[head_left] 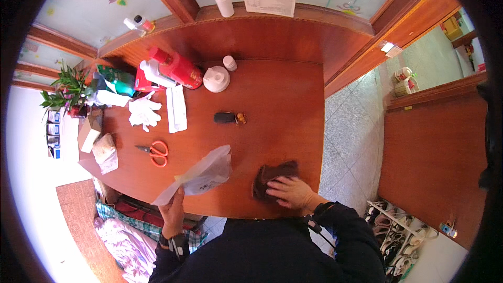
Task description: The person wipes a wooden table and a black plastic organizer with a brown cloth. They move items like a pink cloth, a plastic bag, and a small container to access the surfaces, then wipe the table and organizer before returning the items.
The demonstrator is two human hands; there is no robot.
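Note:
My left hand (174, 214), near the table's front edge, pinches the lower left end of a translucent plastic bag (207, 174) between thumb and fingers. The bag stretches up and to the right over the table, with some dark print on it. To the right, a folded dark brown cloth (280, 170) lies close to the table's front right corner. My right hand (288, 191) rests on top of it, fingers stretched out and lying flat across it. A small black case with a brown charm (226, 118) lies farther back, between the hands.
Orange-handled scissors (157, 153) lie left of the bag. Behind them are white gloves (144, 112), a white packet (176, 108), a red bottle (181, 71) and a round white container (216, 79). A potted plant (70, 88) stands far left. A shoe rack (401, 241) stands at lower right.

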